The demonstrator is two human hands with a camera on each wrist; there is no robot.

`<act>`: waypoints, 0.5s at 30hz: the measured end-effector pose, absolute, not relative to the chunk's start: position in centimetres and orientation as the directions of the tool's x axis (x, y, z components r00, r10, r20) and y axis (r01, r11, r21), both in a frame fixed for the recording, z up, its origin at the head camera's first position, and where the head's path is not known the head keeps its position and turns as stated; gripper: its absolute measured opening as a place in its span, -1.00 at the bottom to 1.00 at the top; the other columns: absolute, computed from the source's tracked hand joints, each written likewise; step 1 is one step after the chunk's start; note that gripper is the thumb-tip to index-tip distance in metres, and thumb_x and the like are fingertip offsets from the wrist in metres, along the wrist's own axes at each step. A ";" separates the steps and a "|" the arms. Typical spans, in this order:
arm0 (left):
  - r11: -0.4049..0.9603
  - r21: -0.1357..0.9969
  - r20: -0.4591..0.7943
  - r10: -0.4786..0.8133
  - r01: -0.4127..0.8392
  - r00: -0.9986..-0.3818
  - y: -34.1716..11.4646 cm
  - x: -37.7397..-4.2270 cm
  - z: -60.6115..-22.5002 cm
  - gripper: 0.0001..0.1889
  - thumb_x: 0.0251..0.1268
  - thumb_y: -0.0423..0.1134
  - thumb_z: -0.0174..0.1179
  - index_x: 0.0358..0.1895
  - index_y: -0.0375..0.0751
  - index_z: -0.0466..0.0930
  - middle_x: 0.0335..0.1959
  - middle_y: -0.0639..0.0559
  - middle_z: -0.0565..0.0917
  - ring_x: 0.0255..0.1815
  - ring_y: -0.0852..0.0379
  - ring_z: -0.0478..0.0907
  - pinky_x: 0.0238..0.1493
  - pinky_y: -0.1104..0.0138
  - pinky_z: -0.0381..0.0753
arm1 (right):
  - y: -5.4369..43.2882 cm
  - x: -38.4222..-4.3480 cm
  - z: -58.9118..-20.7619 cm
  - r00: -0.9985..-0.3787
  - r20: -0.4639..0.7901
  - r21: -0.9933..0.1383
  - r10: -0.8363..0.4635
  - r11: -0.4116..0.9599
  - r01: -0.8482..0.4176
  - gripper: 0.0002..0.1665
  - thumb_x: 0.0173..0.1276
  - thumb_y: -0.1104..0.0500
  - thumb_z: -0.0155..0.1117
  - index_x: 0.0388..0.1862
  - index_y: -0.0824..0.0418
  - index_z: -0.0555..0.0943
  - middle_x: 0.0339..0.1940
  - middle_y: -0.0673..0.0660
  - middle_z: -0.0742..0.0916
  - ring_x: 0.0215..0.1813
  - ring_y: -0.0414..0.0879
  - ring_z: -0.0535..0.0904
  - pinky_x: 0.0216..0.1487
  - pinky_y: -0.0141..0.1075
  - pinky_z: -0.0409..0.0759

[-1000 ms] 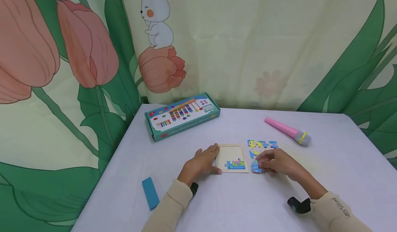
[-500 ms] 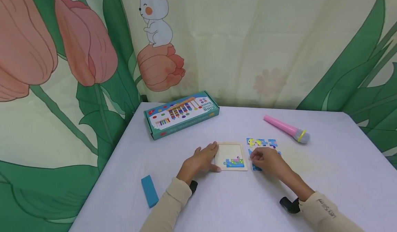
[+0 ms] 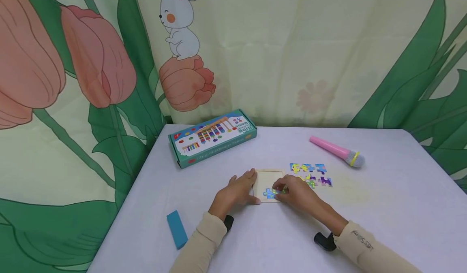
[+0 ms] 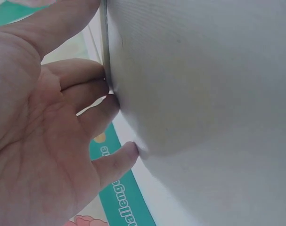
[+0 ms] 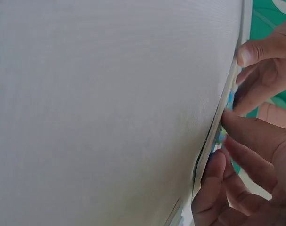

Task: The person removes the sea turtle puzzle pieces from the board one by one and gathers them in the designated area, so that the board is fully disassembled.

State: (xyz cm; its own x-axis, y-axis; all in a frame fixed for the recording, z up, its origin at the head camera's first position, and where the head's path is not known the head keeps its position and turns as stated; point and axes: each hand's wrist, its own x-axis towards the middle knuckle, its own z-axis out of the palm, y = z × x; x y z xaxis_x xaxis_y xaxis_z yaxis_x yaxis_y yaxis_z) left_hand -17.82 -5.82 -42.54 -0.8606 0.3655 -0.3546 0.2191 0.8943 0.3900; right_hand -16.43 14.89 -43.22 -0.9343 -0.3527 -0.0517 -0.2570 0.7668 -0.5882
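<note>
A shallow wooden puzzle tray (image 3: 268, 178) lies in front of me, with joined blue puzzle pieces (image 3: 268, 193) along its bottom. My left hand (image 3: 235, 193) rests against the tray's left side, fingertips at the upper corner and thumb at the lower one. In the left wrist view that hand (image 4: 53, 127) has its fingers spread along the edge. Over the tray's lower right, my right hand (image 3: 298, 193) pinches a small puzzle piece, mostly hidden by the fingers. A blue bit (image 5: 220, 136) shows by the right fingers in the right wrist view.
Several loose puzzle pieces (image 3: 324, 181) lie in rows right of the tray. A pink toy microphone (image 3: 337, 150) lies behind them. A green game box (image 3: 213, 137) sits at the back left, and a blue block (image 3: 177, 229) lies left of my left forearm.
My right hand has moved left from the loose pieces to the tray, carrying a blue puzzle piece from the nearest row. My left hand has stayed at the tray's edge.
</note>
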 end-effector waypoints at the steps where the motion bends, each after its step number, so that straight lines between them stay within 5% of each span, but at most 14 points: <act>1: 0.894 0.390 -0.355 0.366 0.220 -0.860 -5.8 -17.8 -42.5 -0.02 0.26 -0.03 0.47 0.64 -0.17 0.11 0.67 0.03 0.08 0.66 0.09 -0.02 0.60 0.02 -0.07 | 14.9 -16.4 -43.2 -0.935 -0.044 -0.601 -0.352 0.757 -0.256 -0.76 0.18 0.34 0.58 -0.19 0.16 0.74 -0.36 -0.05 0.67 -0.28 -0.14 0.53 -0.20 -0.23 0.56; 7: 0.889 0.395 -0.349 0.377 0.230 -0.858 -5.9 -17.8 -42.4 -0.02 0.27 -0.02 0.46 0.64 -0.19 0.10 0.67 0.02 0.08 0.66 0.08 -0.02 0.60 0.02 -0.06 | 15.4 -16.6 -42.8 -0.928 -0.023 -0.692 -0.373 0.676 -0.254 -0.79 0.21 0.37 0.54 -0.30 0.11 0.70 -0.38 -0.07 0.68 -0.31 -0.13 0.55 -0.27 -0.30 0.57; 11: 0.890 0.396 -0.344 0.370 0.224 -0.863 -5.9 -17.9 -42.4 -0.02 0.26 -0.02 0.46 0.64 -0.18 0.10 0.67 0.03 0.07 0.66 0.09 -0.04 0.61 0.03 -0.07 | 17.1 -16.9 -41.8 -0.940 -0.061 -0.756 -0.337 0.630 -0.177 -0.91 0.33 0.27 0.49 -0.21 0.14 0.77 -0.31 -0.04 0.75 -0.23 -0.11 0.63 -0.24 -0.32 0.63; 15: 0.887 0.412 -0.342 0.361 0.207 -0.867 -5.9 -17.8 -42.5 -0.01 0.25 -0.05 0.48 0.64 -0.18 0.10 0.67 0.04 0.07 0.66 0.09 -0.05 0.61 0.05 -0.09 | 20.7 -16.9 -41.1 -0.956 -0.149 -0.788 -0.251 0.615 -0.038 -0.79 0.35 0.18 0.49 -0.07 0.22 0.78 -0.19 0.07 0.79 -0.23 -0.05 0.66 -0.23 -0.25 0.69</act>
